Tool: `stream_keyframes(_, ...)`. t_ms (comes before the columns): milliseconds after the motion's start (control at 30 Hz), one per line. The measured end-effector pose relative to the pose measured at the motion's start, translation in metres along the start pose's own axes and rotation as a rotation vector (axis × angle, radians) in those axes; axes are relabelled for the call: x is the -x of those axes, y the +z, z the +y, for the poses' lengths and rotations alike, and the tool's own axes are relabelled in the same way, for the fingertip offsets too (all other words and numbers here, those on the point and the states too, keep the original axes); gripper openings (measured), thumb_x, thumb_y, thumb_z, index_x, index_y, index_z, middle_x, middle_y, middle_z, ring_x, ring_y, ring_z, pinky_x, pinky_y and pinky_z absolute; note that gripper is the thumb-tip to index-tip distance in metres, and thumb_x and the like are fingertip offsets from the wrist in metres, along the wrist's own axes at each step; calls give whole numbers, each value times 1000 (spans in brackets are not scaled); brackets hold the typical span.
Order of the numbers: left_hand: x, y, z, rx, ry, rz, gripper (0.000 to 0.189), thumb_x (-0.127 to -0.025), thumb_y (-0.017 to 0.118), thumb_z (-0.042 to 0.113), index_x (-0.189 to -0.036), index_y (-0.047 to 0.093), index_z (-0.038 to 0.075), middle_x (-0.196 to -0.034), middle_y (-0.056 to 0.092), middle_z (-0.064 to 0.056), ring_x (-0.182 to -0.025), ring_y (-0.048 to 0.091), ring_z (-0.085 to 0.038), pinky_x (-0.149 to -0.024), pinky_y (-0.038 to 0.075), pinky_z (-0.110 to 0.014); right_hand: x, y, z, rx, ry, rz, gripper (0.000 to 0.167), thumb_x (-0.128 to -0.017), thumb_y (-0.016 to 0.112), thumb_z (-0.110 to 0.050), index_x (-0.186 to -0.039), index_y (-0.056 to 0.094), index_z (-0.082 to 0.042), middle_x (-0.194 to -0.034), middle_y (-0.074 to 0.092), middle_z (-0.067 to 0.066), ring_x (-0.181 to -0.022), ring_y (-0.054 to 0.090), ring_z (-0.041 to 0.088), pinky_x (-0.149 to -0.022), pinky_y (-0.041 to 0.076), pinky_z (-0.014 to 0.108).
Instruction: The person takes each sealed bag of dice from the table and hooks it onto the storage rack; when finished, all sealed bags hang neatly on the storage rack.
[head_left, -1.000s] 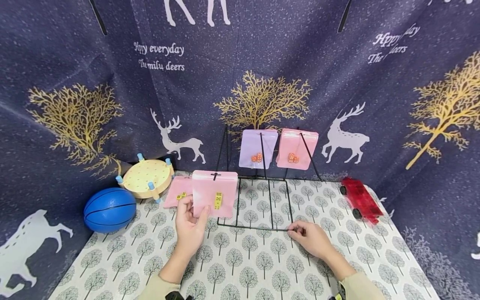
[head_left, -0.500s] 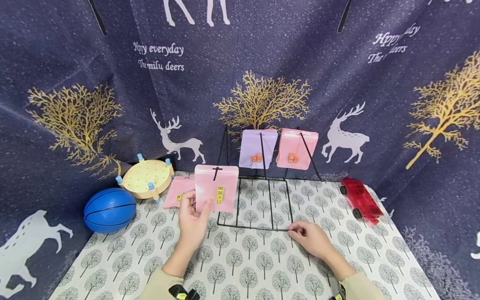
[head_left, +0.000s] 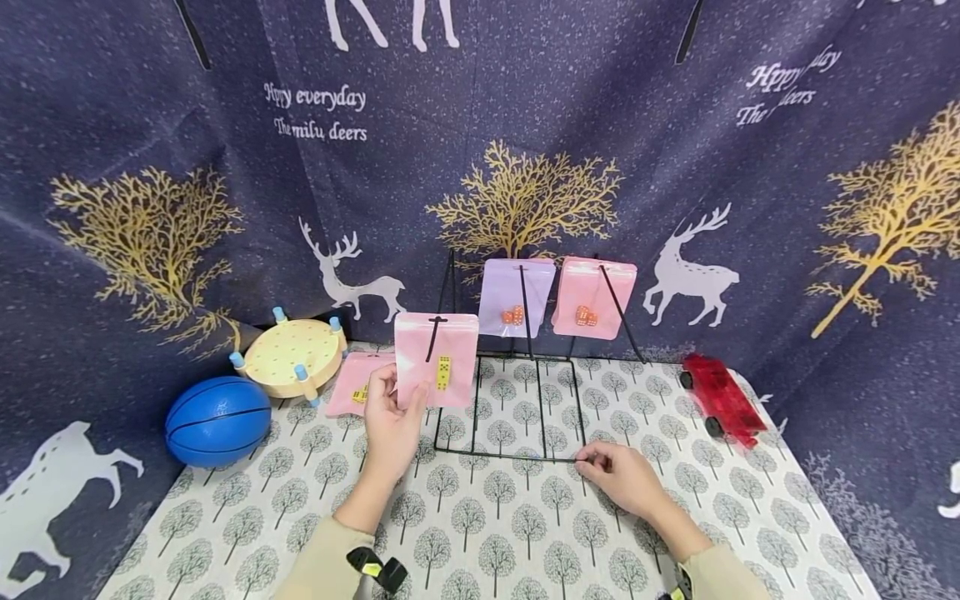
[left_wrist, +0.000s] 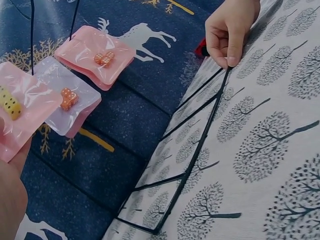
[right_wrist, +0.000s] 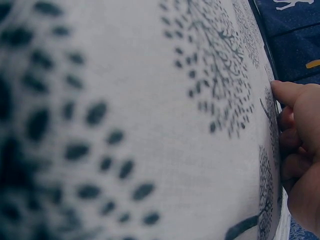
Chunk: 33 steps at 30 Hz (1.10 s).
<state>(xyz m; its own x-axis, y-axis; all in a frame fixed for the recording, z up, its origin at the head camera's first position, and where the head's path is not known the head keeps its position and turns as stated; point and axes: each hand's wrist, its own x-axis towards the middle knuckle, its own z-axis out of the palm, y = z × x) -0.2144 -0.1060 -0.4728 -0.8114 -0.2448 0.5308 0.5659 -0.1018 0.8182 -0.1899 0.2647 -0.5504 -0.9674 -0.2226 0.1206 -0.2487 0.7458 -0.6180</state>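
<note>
In the head view my left hand [head_left: 392, 429] pinches a pink zip pouch [head_left: 414, 350] by its lower left side, thumb in front. Yellow dice [head_left: 444, 372] show through the pouch. A black prong of the wire rack passes through its hang hole, the tip in front of the pouch. My right hand [head_left: 624, 479] pinches the front right corner of the black wire rack [head_left: 495, 455], which stands on the table. On other prongs hang a purple pouch [head_left: 498, 287] and pink pouches [head_left: 592, 292], both with orange dice. The right wrist view shows mostly tablecloth beside the right hand [right_wrist: 306, 135].
Another pink pouch [head_left: 348, 379] with yellow dice lies on the table behind my left hand. At left stand a blue ball [head_left: 217, 421] and a round yellow pegged stand [head_left: 292, 358]. A red toy car [head_left: 720, 400] sits at right. A deer-print curtain [head_left: 480, 100] hangs behind.
My left hand has moved the pink pouch up and slightly right, farther back along the prong, so more of the prong shows in front. The right hand has stayed on the rack corner.
</note>
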Motion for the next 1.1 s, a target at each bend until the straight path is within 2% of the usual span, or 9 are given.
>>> stream_keyframes(200,-12,5,-6,-15,15,4,38,-92,60,-21,-125,44,-15,-119,59,-21,-107,67,-21,-88,59,-31,1,0,0,3,0,10,9,-93,80,-27,-97,74,-32,-67,53,-16,-58,47,4,-60,42,26)
stream_keyframes(433,-27,13,-12,-47,44,31,37,-91,65,-19,-122,46,-14,-110,60,-21,-100,66,-16,-82,58,-25,0,-1,0,11,6,12,10,-92,81,-26,-98,74,-33,-68,54,-17,-59,49,4,-61,43,26)
stream_keyframes(600,-38,18,-16,-65,32,63,40,-88,67,-19,-123,47,-12,-110,62,-20,-101,64,-16,-87,56,-24,0,-1,0,17,19,7,12,-92,81,-27,-97,74,-35,-68,55,-17,-60,50,5,-62,44,27)
stream_keyframes(733,-46,22,-18,-74,15,79,38,-91,69,-15,-123,48,-10,-110,62,-18,-102,62,-17,-89,55,-24,0,-1,0,19,16,3,12,-92,80,-27,-97,73,-35,-68,55,-17,-60,50,5,-62,44,27)
stream_keyframes(967,-55,35,16,-129,29,99,35,-94,71,-9,-120,48,-17,-104,58,-31,-95,59,-35,-80,52,-21,0,0,2,19,7,6,13,-92,80,-28,-97,72,-37,-67,54,-17,-59,49,4,-61,43,26)
stream_keyframes(1100,-61,37,12,-129,20,110,35,-93,70,-10,-119,48,-17,-102,57,-25,-94,57,-35,-81,51,-23,0,0,3,20,6,2,13,-92,80,-28,-97,72,-37,-67,54,-17,-59,48,4,-60,43,26)
